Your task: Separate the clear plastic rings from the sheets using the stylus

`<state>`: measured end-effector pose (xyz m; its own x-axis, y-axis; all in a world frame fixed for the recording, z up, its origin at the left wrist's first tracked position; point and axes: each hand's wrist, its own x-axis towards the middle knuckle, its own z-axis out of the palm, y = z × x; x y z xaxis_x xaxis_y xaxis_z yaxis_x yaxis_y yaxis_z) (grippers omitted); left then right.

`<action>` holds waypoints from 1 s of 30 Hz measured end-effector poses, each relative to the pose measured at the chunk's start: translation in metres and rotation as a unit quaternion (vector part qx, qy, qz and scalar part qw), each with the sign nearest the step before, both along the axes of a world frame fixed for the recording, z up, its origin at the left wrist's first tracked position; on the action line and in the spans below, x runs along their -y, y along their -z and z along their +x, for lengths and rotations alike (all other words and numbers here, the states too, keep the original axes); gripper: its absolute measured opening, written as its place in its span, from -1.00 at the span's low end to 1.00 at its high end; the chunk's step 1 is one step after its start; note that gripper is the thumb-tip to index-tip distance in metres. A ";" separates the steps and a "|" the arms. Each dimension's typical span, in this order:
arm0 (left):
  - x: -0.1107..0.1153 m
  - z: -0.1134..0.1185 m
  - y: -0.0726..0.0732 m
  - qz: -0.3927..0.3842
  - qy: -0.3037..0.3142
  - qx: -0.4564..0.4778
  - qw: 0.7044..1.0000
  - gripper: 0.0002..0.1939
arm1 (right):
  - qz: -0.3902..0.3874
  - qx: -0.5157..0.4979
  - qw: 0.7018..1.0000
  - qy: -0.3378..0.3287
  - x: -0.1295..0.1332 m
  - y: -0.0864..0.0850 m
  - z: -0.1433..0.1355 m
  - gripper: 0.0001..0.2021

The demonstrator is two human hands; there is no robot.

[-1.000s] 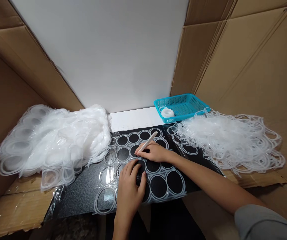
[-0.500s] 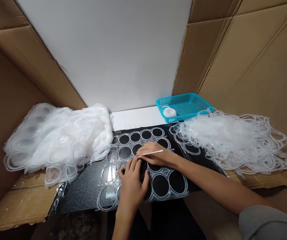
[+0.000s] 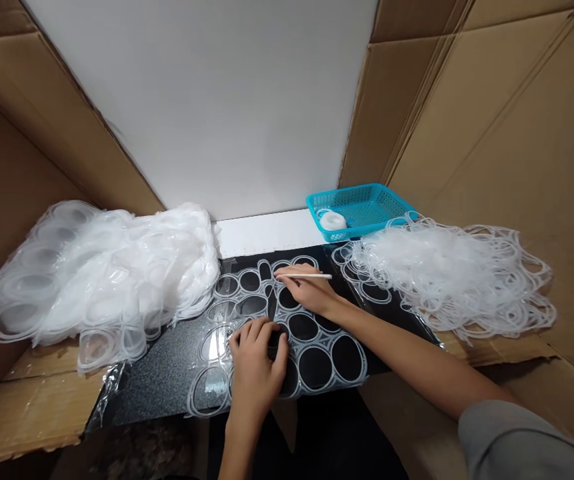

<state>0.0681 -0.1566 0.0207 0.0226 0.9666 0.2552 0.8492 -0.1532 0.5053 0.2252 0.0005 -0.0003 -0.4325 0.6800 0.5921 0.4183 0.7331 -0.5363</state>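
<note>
A translucent sheet of joined rings [image 3: 247,303] lies on a black speckled work surface [image 3: 157,387]. My left hand [image 3: 257,357] presses on the near middle of it, thumb apart from the fingers, holding nothing. Farther back, my right hand [image 3: 309,288] is closed around a thin white stick [image 3: 309,275], which points out to the right. The fingertips of that hand are at the sheet's far rows, where it buckles and some rings look narrowed. Whether they also pinch the sheet is hidden.
On the left is a tall pile of similar ring sheets [image 3: 131,267]. A tangled heap of clear ring strips [image 3: 447,273] lies to the right. Behind stands a turquoise basket [image 3: 374,233] holding white rings [image 3: 333,221]. Cardboard walls [image 3: 507,133] and a white panel [image 3: 217,113] enclose the place.
My right hand has moved away from the left hand toward the far edge with the stick. Rings near its fingertips have bunched up. My left hand has stayed on the sheet.
</note>
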 end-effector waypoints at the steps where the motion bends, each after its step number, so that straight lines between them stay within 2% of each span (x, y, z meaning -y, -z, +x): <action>1: 0.000 0.000 0.000 0.003 -0.001 -0.003 1.000 -0.89 | -0.015 -0.013 1.000 0.013 -0.003 -0.001 0.002 -0.74; 8: 0.000 0.000 0.000 0.024 -0.049 -0.019 0.998 -0.95 | -0.011 -0.106 0.984 0.141 -0.028 -0.006 0.029 -0.70; 11: -0.004 -0.001 0.002 0.034 -0.103 -0.030 0.994 -0.91 | -0.016 -0.134 0.978 0.156 -0.033 -0.011 0.039 -0.68; 13: -0.008 -0.003 0.002 0.033 -0.138 -0.035 0.989 -0.90 | -0.033 -0.133 0.983 0.125 -0.031 -0.017 0.042 -0.69; 16: -0.011 -0.006 0.002 0.033 -0.160 -0.053 0.985 -0.89 | -0.096 -0.068 0.993 -0.008 -0.020 -0.025 0.039 -0.73; 17: -0.011 -0.008 0.001 0.040 -0.154 -0.060 0.985 -0.87 | -0.125 -0.039 0.990 -0.058 -0.015 -0.027 0.036 -0.74; 19: -0.008 -0.009 -0.001 0.063 -0.098 -0.056 0.992 -0.84 | -0.185 0.010 0.974 -0.131 -0.004 -0.028 0.028 -0.76; 23: 0.000 -0.005 -0.003 0.056 0.060 0.020 0.996 -0.78 | -0.240 0.057 0.952 -0.179 0.013 -0.025 0.014 -0.81; 25: 0.001 0.000 0.000 0.031 0.076 0.028 0.996 -0.73 | -0.240 0.055 0.954 -0.172 0.015 -0.022 0.013 -0.83; 30: -0.002 0.005 0.007 0.029 0.056 -0.003 0.998 -0.73 | -0.234 0.040 0.958 -0.161 0.010 -0.018 0.018 -0.86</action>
